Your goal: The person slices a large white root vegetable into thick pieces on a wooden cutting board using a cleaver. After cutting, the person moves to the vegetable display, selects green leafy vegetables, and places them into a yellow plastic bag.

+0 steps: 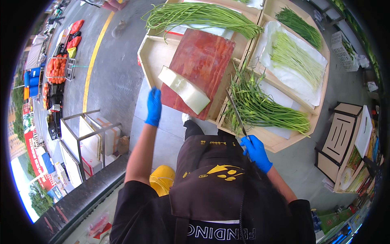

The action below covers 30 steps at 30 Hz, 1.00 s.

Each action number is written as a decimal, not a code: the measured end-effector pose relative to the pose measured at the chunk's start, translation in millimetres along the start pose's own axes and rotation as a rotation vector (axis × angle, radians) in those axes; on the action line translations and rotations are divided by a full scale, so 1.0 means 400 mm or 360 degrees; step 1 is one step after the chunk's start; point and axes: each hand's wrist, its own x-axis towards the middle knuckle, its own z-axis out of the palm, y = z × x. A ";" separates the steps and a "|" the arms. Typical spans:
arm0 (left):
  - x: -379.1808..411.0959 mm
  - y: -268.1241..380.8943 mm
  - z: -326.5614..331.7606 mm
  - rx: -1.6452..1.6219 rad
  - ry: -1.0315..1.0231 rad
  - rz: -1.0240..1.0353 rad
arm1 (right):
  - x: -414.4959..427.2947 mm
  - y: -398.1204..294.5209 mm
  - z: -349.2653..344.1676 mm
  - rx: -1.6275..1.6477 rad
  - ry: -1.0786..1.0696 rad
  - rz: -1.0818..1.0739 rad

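Note:
In my blue-gloved right hand [256, 152] is a knife [236, 113], held by the handle. Its long blade points away from me, in front of the garlic scapes [262, 105] in the right wooden tray. My blue-gloved left hand [154, 106] is by the near left edge of a reddish cutting board [202, 61]. Its fingers look closed, and nothing shows in them; the palm is hidden. Across the board lies a long, pale cut block of what looks like winter melon [184, 88]. The board rests slanted over a light wooden compartment [155, 55].
Long green beans [201, 16] fill the far tray. Pale chives [297, 58] lie on white paper at the right. A yellow bucket [163, 180] stands by my left side. A metal frame [91, 134] with foam boxes is farther left. A wooden crate stand [338, 143] is at the right.

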 end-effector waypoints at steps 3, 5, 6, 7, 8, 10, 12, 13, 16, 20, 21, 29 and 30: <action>0.202 0.037 -0.007 0.0137 -0.0129 0.0259 | 0.089 0.003 0.077 0.0294 0.0034 0.0099; 0.292 0.042 0.002 0.0142 -0.0343 -0.0188 | 0.185 0.005 0.153 0.0484 0.0176 0.0019; 0.315 0.037 0.005 0.0006 -0.0412 -0.0473 | 0.231 0.007 0.183 0.0421 0.0235 0.0032; 0.326 0.032 0.009 -0.0115 -0.0479 -0.0697 | 0.273 0.007 0.210 0.0400 0.0279 -0.0024; 0.321 0.022 0.011 -0.0125 -0.0488 -0.0727 | 0.304 0.009 0.236 0.0330 0.0356 -0.0009; 0.289 0.003 0.009 -0.0449 -0.0563 -0.0802 | 0.341 0.007 0.280 0.0548 0.0395 -0.0032; 0.243 -0.013 0.004 -0.0759 -0.0564 -0.0883 | 0.366 0.001 0.313 0.0742 0.0456 -0.0068; 0.221 -0.019 0.004 -0.0866 -0.0571 -0.0877 | 0.371 -0.004 0.323 0.0710 0.0459 -0.0020; 0.207 -0.020 0.015 -0.1111 -0.0626 -0.0918 | 0.361 -0.026 0.367 0.0661 0.0487 -0.0055; 0.284 -0.016 0.055 -0.0903 -0.0762 -0.0949 | 0.327 -0.051 0.427 0.0592 0.0603 0.0077; 0.310 -0.014 0.060 -0.0776 -0.0786 -0.0977 | 0.311 -0.053 0.441 0.0596 0.0558 0.0024; 0.378 0.057 0.096 -0.0295 -0.1236 -0.0660 | 0.229 -0.025 0.437 0.0191 0.0486 0.0048; 0.383 0.070 0.115 -0.0251 -0.1267 -0.0660 | 0.227 -0.020 0.418 0.0101 0.0516 0.0018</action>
